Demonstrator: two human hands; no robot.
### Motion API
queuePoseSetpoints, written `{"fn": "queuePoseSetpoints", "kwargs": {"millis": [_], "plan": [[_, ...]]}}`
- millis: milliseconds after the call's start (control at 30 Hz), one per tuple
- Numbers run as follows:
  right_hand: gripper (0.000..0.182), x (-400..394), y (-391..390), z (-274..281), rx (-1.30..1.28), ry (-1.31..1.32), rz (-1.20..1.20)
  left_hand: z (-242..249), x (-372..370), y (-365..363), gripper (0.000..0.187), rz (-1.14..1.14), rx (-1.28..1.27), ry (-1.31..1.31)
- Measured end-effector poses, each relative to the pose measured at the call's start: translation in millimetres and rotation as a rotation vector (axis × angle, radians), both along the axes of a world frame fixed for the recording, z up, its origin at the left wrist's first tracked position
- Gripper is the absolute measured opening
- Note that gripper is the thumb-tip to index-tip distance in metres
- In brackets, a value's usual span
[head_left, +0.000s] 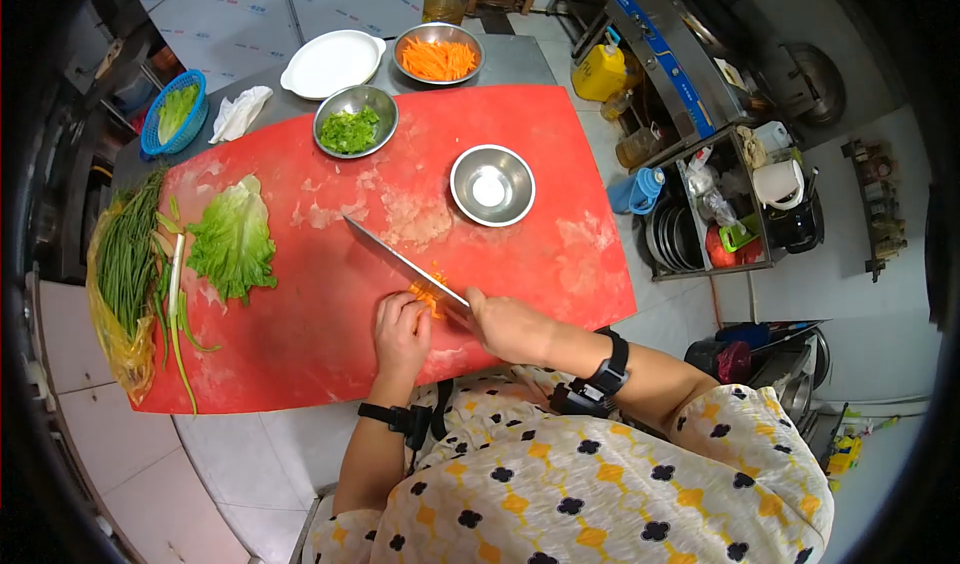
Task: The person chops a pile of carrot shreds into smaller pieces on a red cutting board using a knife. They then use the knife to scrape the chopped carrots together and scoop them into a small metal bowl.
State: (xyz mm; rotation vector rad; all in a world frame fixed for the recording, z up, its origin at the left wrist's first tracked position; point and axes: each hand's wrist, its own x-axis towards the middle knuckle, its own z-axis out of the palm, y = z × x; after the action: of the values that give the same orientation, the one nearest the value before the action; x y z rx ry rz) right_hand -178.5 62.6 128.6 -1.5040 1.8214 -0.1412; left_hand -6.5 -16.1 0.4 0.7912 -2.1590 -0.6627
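My right hand [508,325] grips the handle of a long kitchen knife [396,257], whose blade slants up and left over the red cutting board [330,334]. Under the blade near the handle lies a small heap of cut orange carrot [430,292]. My left hand [400,336] rests with curled fingers on the board, pressing against the carrot from the left. Both wrists wear black bands.
A lettuce leaf [233,241], green onions [176,304] and long green stems [127,254] lie at the board's left. Steel bowls hold chopped greens [350,129], carrot strips [438,59] and something white [490,189]. A white dish [332,62] and blue basket [175,114] sit behind.
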Motion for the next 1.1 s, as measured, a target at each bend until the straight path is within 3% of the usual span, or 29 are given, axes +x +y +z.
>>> {"fn": "queuePoseSetpoints", "kwargs": {"millis": [133, 267, 433, 733, 967, 1100], "plan": [[0.023, 1, 6, 17, 0.071, 0.009, 0.008, 3, 2, 1, 0.025, -0.010, 0.002, 0.017], [0.023, 10, 11, -18, 0.010, 0.022, -0.040, 9, 3, 2, 0.031, -0.035, 0.013, -0.032], [0.017, 2, 2, -6, -0.024, 0.011, 0.009, 12, -2, 5, 0.040, -0.056, 0.034, -0.085], [0.019, 0, -1, 25, 0.096, -0.027, 0.021, 4, 3, 5, 0.026, -0.013, -0.009, -0.088], [0.021, 15, 16, -24, -0.021, 0.021, -0.044, 6, 1, 5, 0.017, -0.023, -0.012, -0.065], [0.020, 9, 5, -11, -0.031, 0.002, -0.034, 6, 1, 4, 0.018, -0.022, -0.013, -0.065]]}}
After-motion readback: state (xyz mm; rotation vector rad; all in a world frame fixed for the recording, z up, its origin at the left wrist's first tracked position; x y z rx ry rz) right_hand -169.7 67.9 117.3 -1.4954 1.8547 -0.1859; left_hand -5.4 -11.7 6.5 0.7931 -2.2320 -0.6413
